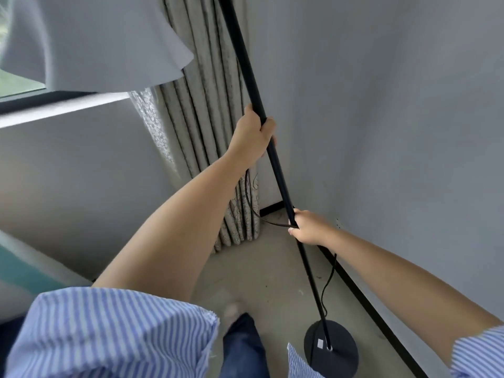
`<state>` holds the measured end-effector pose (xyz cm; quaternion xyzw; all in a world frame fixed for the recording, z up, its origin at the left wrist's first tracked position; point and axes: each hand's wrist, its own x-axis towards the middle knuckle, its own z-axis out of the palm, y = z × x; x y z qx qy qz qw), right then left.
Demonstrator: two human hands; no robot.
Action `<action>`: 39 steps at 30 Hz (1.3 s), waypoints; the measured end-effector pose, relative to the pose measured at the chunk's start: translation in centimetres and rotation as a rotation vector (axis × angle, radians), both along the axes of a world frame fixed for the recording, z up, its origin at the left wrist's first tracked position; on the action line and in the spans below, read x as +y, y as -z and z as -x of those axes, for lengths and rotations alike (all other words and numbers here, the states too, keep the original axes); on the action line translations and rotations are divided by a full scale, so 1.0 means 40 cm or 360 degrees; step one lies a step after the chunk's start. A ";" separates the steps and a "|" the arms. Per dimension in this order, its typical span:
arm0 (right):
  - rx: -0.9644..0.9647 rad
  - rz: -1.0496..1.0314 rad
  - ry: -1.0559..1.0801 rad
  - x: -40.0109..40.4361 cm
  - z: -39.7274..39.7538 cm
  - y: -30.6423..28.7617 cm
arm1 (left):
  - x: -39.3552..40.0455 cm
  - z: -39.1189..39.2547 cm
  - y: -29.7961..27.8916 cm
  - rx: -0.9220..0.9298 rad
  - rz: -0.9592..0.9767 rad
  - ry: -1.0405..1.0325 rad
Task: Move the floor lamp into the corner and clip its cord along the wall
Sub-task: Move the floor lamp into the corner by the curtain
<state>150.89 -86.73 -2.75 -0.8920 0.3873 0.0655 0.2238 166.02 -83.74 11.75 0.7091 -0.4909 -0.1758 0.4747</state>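
Note:
The black floor lamp pole runs tilted from the top of the view down to its round black base near the bottom right. My left hand grips the pole about halfway up. Lower down, my right hand is closed around the pole and a loop of the black cord. From under my right hand the cord hangs down toward the base. The pale grey lampshade fills the upper left, close to the camera.
A patterned grey curtain hangs in the corner between two grey walls. A black baseboard runs along the right wall. The floor is bare concrete. A window and sill are at left. My leg and foot stand beside the base.

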 end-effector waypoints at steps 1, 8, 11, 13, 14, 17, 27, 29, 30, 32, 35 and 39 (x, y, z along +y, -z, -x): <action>0.0006 0.0002 0.0017 -0.037 -0.039 0.005 | -0.042 -0.040 0.006 -0.0007 0.0000 0.0013; -0.0027 -0.0125 0.0199 -0.291 -0.295 0.020 | -0.332 -0.297 0.039 -0.0022 -0.0082 0.0111; -0.0062 -0.0169 0.0248 -0.390 -0.372 0.015 | -0.437 -0.369 0.036 -0.0042 -0.0068 0.0173; -0.0063 -0.0152 0.0273 -0.453 -0.413 0.017 | -0.497 -0.399 0.034 -0.0041 -0.0067 0.0187; -0.0067 -0.0145 0.0282 -0.483 -0.432 0.020 | -0.524 -0.413 0.035 -0.0044 -0.0070 0.0187; -0.0061 -0.0136 0.0285 -0.564 -0.488 0.038 | -0.595 -0.454 0.041 -0.0065 -0.0113 0.0192; -0.0038 -0.0012 0.0097 -0.800 -0.627 0.078 | -0.750 -0.530 0.033 -0.0109 -0.0138 -0.0024; -0.0046 0.0020 0.0097 -0.831 -0.647 0.078 | -0.768 -0.534 0.030 -0.0105 -0.0131 -0.0075; -0.0054 0.0035 0.0105 -0.845 -0.656 0.078 | -0.777 -0.535 0.027 -0.0103 -0.0131 -0.0101; -0.0066 0.0048 0.0116 -0.872 -0.668 0.078 | -0.797 -0.539 0.022 -0.0107 -0.0143 -0.0161; -0.0072 0.0069 0.0084 -0.910 -0.676 0.086 | -0.825 -0.536 0.019 -0.0198 -0.0173 -0.0250; -0.0164 0.0096 0.0058 -0.949 -0.676 0.091 | -0.861 -0.524 0.000 -0.0383 -0.0140 -0.0296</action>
